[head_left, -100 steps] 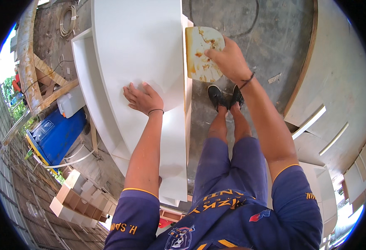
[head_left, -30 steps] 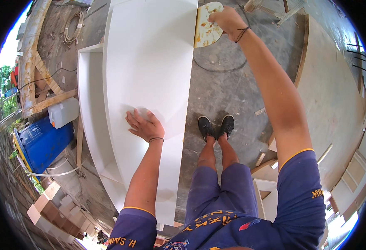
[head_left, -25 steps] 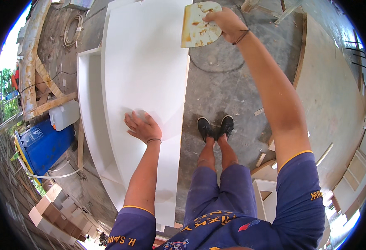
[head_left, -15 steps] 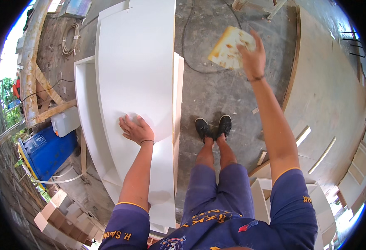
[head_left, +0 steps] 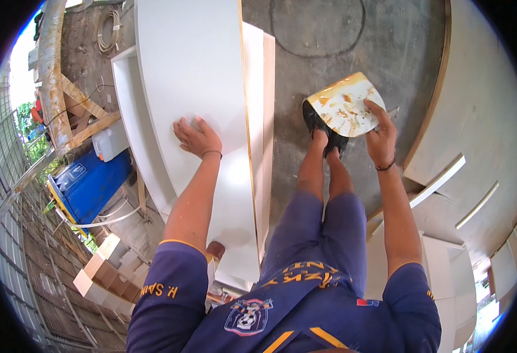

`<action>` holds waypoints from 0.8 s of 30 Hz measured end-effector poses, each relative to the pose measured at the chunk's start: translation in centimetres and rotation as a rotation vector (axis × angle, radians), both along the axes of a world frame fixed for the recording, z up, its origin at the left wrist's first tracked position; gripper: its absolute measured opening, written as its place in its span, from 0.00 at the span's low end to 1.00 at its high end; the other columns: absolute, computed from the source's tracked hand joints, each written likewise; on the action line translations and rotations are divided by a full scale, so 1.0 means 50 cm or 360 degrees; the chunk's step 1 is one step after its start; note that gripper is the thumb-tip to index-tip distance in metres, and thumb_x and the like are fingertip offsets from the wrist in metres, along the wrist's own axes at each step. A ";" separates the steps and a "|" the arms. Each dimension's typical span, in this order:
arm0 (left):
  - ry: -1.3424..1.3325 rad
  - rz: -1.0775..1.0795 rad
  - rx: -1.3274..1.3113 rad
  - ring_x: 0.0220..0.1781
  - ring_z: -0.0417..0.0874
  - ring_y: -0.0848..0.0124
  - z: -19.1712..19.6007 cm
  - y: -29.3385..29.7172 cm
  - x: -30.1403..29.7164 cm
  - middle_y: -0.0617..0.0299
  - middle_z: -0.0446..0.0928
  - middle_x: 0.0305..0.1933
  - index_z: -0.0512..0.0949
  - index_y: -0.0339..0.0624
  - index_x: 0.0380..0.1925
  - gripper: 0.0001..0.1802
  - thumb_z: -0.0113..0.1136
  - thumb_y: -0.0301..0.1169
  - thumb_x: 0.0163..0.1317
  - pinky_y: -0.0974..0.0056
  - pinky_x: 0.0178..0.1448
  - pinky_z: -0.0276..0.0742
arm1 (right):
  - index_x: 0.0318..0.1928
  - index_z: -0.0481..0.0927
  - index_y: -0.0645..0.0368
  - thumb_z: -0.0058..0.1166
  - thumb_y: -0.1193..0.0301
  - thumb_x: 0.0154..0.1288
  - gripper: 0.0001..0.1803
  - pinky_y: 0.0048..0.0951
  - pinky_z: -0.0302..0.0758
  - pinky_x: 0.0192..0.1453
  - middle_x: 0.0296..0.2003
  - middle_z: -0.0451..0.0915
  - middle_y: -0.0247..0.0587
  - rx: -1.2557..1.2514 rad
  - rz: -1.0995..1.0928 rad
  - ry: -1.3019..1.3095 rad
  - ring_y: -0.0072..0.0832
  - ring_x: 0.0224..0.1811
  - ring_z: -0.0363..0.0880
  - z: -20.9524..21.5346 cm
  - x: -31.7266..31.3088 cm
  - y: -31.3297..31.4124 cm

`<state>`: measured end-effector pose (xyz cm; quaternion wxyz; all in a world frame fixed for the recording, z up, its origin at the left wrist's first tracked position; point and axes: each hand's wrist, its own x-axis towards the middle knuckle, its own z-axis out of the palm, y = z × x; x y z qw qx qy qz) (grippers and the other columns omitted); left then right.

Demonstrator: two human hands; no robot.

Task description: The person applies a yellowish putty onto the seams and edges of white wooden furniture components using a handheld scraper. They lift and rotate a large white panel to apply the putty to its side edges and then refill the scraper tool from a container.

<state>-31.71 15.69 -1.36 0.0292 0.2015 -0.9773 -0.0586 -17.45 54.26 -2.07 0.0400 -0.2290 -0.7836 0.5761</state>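
your left hand (head_left: 200, 139) is lying spread on the white panel (head_left: 190, 59) while your right hand (head_left: 382, 138) is pinching a rounded, brown-stained sheet (head_left: 348, 105) over your black shoes (head_left: 311, 118).

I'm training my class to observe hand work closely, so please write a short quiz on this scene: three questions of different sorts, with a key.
1. Multiple choice: where does the left hand rest?
A. On the coil of cable
B. On the white panel
C. On the shorts

2. True or false: the right hand holds the stained pale plate apart from the white panel.

3. Fill in the colour: the large container at the picture's left is mostly ____.

Key
1: B, on the white panel.
2: True.
3: Blue.
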 end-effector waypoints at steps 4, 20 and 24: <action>-0.0009 -0.0013 -0.0065 0.76 0.49 0.55 -0.005 -0.014 -0.005 0.50 0.48 0.74 0.59 0.42 0.63 0.28 0.44 0.44 0.68 0.39 0.73 0.42 | 0.54 0.77 0.60 0.57 0.80 0.57 0.22 0.26 0.71 0.56 0.45 0.82 0.42 0.0065 0.0025 0.0079 0.33 0.48 0.80 0.006 0.048 -0.045; 0.0021 -0.0170 0.0028 0.77 0.43 0.62 -0.003 0.116 -0.191 0.56 0.49 0.74 0.58 0.43 0.63 0.30 0.41 0.50 0.68 0.36 0.74 0.39 | 0.52 0.71 0.66 0.57 0.84 0.55 0.23 0.28 0.70 0.58 0.45 0.76 0.35 -0.1380 -0.0241 -0.0273 0.24 0.49 0.74 -0.019 0.056 -0.247; 0.0029 -0.0158 0.0033 0.77 0.44 0.62 -0.001 0.124 -0.196 0.56 0.50 0.73 0.58 0.43 0.63 0.30 0.42 0.49 0.68 0.36 0.74 0.39 | 0.52 0.71 0.65 0.57 0.82 0.54 0.22 0.28 0.68 0.59 0.46 0.72 0.37 -0.1598 0.0148 -0.0435 0.27 0.52 0.71 -0.074 0.056 -0.238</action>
